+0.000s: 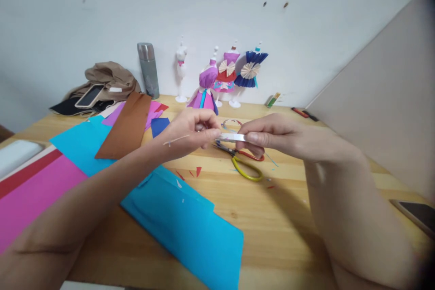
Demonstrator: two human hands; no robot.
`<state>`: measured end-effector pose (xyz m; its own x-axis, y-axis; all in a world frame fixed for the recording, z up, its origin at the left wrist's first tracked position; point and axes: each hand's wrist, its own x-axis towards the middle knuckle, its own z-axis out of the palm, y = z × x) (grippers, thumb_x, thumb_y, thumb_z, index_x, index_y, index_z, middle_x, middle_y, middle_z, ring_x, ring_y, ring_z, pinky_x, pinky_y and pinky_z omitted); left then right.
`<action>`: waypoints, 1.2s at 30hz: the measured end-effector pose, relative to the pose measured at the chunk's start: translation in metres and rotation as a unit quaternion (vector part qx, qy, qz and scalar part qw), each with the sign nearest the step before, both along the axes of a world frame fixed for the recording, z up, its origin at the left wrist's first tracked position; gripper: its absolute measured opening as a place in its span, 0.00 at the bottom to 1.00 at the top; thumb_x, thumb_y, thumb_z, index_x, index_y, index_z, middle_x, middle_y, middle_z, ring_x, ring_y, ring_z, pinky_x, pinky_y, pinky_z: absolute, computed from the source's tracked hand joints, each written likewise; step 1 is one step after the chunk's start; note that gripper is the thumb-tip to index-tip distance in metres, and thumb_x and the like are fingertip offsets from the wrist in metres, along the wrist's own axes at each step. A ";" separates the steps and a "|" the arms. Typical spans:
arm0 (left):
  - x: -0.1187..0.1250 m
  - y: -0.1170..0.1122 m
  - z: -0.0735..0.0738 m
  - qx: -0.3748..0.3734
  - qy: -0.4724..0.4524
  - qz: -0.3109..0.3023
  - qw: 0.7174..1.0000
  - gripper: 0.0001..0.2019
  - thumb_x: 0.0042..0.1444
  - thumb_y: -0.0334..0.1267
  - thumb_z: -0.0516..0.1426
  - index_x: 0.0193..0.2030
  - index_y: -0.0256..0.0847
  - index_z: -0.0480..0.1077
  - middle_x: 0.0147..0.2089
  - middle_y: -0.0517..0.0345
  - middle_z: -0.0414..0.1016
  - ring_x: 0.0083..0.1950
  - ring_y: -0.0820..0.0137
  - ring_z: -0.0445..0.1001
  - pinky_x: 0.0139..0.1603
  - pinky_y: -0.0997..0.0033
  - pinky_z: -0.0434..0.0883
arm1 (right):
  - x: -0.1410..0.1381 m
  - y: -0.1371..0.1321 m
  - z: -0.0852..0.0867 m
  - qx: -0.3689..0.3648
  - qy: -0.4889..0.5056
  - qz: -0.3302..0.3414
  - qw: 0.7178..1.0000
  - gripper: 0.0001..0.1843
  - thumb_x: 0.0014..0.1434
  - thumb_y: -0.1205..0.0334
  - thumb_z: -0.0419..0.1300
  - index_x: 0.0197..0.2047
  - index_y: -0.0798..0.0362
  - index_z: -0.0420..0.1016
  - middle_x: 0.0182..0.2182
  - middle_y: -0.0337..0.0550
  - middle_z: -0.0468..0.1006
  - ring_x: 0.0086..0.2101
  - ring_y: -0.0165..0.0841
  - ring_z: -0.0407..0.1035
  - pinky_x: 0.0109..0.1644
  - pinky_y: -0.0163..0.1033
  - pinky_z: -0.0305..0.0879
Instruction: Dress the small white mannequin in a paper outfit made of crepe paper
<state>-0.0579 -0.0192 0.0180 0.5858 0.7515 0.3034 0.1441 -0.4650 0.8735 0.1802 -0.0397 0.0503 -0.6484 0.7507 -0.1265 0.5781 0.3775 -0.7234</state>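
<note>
Both hands meet above the middle of the wooden table (272,217) and pinch a small whitish strip (233,137) of paper or tape between them. My left hand (190,133) pinches its left end with closed fingers. My right hand (272,135) grips the right end between thumb and forefinger. A thin pale thread or sliver (175,141) lies across my left wrist. Directly under the strip, scissors (243,162) with yellow and red handles lie on the table.
A blue paper sheet (183,217) lies in front, with brown (127,124), pink (30,192) and other coloured sheets at the left. Small dress-form dolls (217,79) in paper dresses and a grey flask (148,70) stand by the wall. A phone (418,213) lies at the right.
</note>
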 end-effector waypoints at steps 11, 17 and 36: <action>0.000 0.004 -0.007 -0.056 -0.080 0.023 0.995 0.07 0.53 0.37 0.62 0.31 0.39 0.67 0.21 0.64 0.70 0.22 0.78 0.67 0.23 0.81 0.63 | 0.031 0.005 0.009 0.045 0.069 0.030 0.996 0.27 0.68 0.39 0.56 0.31 0.53 0.76 0.22 0.39 0.69 0.25 0.29 0.61 0.29 0.38 0.57; 0.002 0.005 -0.012 -0.158 -0.077 -0.021 0.984 0.12 0.52 0.42 0.66 0.29 0.36 0.70 0.21 0.60 0.72 0.21 0.78 0.69 0.21 0.80 0.66 | 0.043 0.002 0.010 0.038 0.101 0.006 0.994 0.26 0.66 0.38 0.58 0.34 0.52 0.82 0.23 0.39 0.71 0.25 0.28 0.62 0.29 0.38 0.58; 0.020 -0.024 -0.021 -0.182 -0.199 -0.141 0.953 0.18 0.61 0.50 0.62 0.34 0.38 0.65 0.45 0.46 0.82 0.34 0.72 0.83 0.33 0.77 0.78 | 0.039 0.018 -0.010 -0.017 0.260 -0.011 0.965 0.29 0.51 0.33 0.69 0.26 0.54 0.80 0.25 0.44 0.79 0.31 0.36 0.76 0.41 0.46 0.70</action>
